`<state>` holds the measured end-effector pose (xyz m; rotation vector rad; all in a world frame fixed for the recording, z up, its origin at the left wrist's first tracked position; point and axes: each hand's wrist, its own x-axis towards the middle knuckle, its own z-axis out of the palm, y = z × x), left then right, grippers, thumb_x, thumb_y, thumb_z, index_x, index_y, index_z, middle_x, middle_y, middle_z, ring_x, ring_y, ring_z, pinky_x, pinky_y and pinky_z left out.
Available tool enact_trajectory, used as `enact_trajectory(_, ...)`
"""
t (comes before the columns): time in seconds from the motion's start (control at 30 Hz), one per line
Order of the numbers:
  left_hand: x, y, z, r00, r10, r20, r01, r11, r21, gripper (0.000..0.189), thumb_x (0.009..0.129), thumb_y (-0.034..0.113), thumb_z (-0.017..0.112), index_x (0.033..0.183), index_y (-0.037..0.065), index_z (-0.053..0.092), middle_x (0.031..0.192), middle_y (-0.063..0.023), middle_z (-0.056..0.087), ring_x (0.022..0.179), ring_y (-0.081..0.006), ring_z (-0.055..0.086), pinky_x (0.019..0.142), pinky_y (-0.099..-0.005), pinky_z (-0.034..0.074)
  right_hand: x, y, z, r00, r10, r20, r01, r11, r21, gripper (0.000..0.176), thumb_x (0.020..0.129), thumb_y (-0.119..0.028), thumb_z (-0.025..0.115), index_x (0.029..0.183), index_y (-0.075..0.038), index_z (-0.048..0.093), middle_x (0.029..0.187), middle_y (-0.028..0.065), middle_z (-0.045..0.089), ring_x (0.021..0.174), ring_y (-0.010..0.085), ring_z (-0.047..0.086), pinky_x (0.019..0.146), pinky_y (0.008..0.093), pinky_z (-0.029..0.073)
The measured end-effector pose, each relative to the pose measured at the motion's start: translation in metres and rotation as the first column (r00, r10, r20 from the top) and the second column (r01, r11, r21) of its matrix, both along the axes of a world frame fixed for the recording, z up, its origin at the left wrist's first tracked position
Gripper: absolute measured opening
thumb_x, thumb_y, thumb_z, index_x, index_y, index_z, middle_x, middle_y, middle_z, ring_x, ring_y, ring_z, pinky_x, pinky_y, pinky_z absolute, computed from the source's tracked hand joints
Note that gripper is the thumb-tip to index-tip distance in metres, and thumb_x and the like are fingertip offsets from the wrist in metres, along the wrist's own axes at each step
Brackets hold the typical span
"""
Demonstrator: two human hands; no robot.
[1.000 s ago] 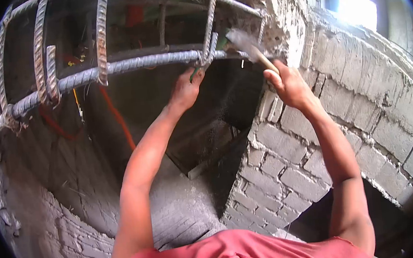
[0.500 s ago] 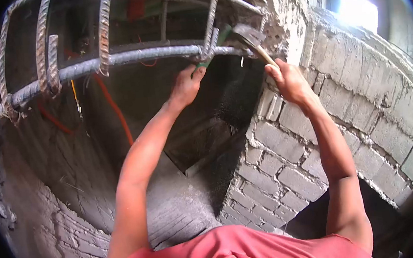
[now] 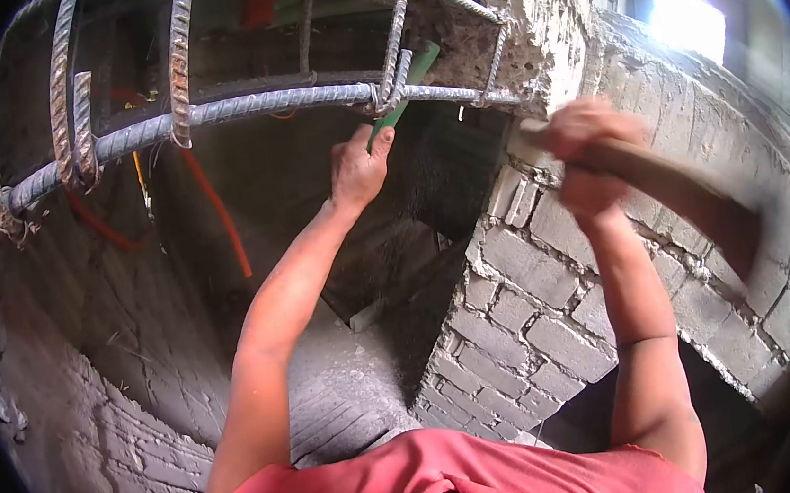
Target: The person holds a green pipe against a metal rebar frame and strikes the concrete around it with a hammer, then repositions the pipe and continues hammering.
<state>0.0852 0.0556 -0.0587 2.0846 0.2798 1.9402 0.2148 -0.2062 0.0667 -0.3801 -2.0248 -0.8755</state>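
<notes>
My right hand is clenched round the handle of the hammer, which is swung out to my right and blurred with motion. Half a second ago its head was up by the far end of the green tool; now the two are well apart, so I judge that no blow is landing and I am between strikes. My left hand has hardly moved and grips the near end of that tool, thumb along it. The tool slants up and to the right, past the long bar, its far end near the rough concrete; I cannot tell whether it touches. Holding it this steady should, I think, let the strikes fall in one spot.

Farther out, the ribbed uprights cross the long bar to the left, with an orange cord hanging below. On the right, the block wall runs down under my right arm, and light comes through a window beyond.
</notes>
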Motion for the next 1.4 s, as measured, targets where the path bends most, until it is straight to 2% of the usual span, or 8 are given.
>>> enact_trajectory(0.1, 0.014, 0.004, -0.007, 0.997, 0.065, 0.028, -0.065, 0.998, 0.005, 0.041, 0.096, 0.043, 0.058, 0.084, 0.004, 0.058, 0.065, -0.0225, 0.056, 0.065, -0.0453, 0.060, 0.052, -0.0476, 0.043, 0.011, 0.016, -0.007, 0.503, -0.864, -0.018, 0.702, 0.420, -0.575, 0.043, 0.098, -0.042, 0.053, 0.093, 0.001, 0.053, 0.066, 0.0240, 0.055, 0.068, 0.0425, 0.061, 0.063, 0.0466, 0.046)
enact_trajectory(0.27, 0.040, 0.018, -0.020, 0.988, 0.015, 0.153, -0.020, 0.999, 0.026, 0.048, 0.098, 0.049, 0.051, 0.084, 0.004, 0.056, 0.063, -0.0222, 0.053, 0.064, -0.0453, 0.058, 0.051, -0.0459, 0.041, -0.020, -0.009, -0.014, 0.724, -0.637, -0.263, 0.544, 0.763, -0.351, 0.041, 0.097, -0.042, 0.057, 0.092, -0.001, 0.055, 0.061, 0.0152, 0.051, 0.055, 0.0260, 0.055, 0.053, 0.0393, 0.043)
enact_trajectory(0.43, 0.038, 0.015, -0.016, 0.979, 0.023, 0.203, -0.038, 0.997, 0.068, 0.046, 0.098, 0.048, 0.052, 0.082, 0.005, 0.054, 0.062, -0.0228, 0.055, 0.063, -0.0459, 0.059, 0.050, -0.0495, 0.042, -0.053, -0.009, 0.008, 0.858, 0.420, -0.296, -0.453, 0.890, -0.050, 0.057, 0.092, -0.065, 0.048, 0.085, -0.009, 0.057, 0.061, 0.0026, 0.054, 0.051, 0.0105, 0.051, 0.048, 0.0270, 0.042)
enact_trajectory(0.53, 0.034, 0.014, -0.017, 0.984, 0.000, 0.177, -0.010, 0.999, 0.053, 0.044, 0.098, 0.047, 0.052, 0.083, 0.005, 0.054, 0.061, -0.0230, 0.054, 0.062, -0.0466, 0.058, 0.049, -0.0491, 0.042, 0.028, 0.022, -0.010, 0.860, -0.508, 0.050, 0.488, 0.847, 0.212, 0.052, 0.097, -0.057, 0.047, 0.088, -0.007, 0.054, 0.066, 0.0116, 0.053, 0.048, 0.0280, 0.048, 0.047, 0.0386, 0.039)
enact_trajectory(0.6, 0.029, 0.007, -0.018, 0.990, 0.021, 0.138, -0.028, 0.998, 0.051, 0.041, 0.098, 0.043, 0.054, 0.083, 0.005, 0.053, 0.061, -0.0227, 0.054, 0.063, -0.0463, 0.059, 0.049, -0.0485, 0.041, 0.026, 0.008, -0.013, 0.468, -0.883, 0.004, 0.779, 0.411, -0.474, 0.044, 0.101, -0.043, 0.047, 0.090, -0.001, 0.051, 0.065, 0.0178, 0.051, 0.053, 0.0388, 0.049, 0.052, 0.0444, 0.040)
enact_trajectory(0.93, 0.054, 0.030, -0.023, 0.984, 0.046, 0.170, -0.059, 0.996, 0.072, 0.036, 0.093, 0.041, 0.062, 0.089, 0.006, 0.058, 0.066, -0.0214, 0.060, 0.065, -0.0452, 0.061, 0.051, -0.0491, 0.045, -0.024, -0.008, -0.007, 0.959, -0.047, -0.280, 0.067, 0.996, 0.061, 0.071, 0.092, -0.071, 0.042, 0.088, -0.001, 0.054, 0.058, 0.0011, 0.047, 0.050, 0.0107, 0.047, 0.049, 0.0269, 0.040)
enact_trajectory(1.13, 0.054, 0.019, -0.015, 0.989, -0.083, -0.126, 0.045, 0.959, -0.279, 0.039, 0.087, 0.040, 0.068, 0.084, 0.002, 0.061, 0.066, -0.0192, 0.057, 0.056, -0.0287, 0.059, 0.055, -0.0425, 0.044, -0.003, 0.024, -0.037, 0.538, -0.824, -0.180, 0.618, 0.531, -0.580, 0.037, 0.098, -0.041, 0.054, 0.095, -0.004, 0.055, 0.075, 0.0271, 0.061, 0.076, 0.0490, 0.060, 0.061, 0.0513, 0.045)
enact_trajectory(1.4, -0.110, -0.102, 0.049, 0.856, -0.395, -0.333, 0.105, 0.763, -0.638, 0.043, 0.091, 0.037, 0.063, 0.062, 0.009, 0.050, 0.053, -0.0017, 0.051, 0.040, -0.0106, 0.047, 0.042, -0.0285, 0.035, 0.015, -0.072, -0.156, 0.692, -0.342, -0.635, 0.040, 0.897, -0.440, 0.048, 0.100, -0.044, 0.044, 0.080, -0.001, 0.052, 0.059, 0.0099, 0.052, 0.049, 0.0180, 0.052, 0.048, 0.0338, 0.042)
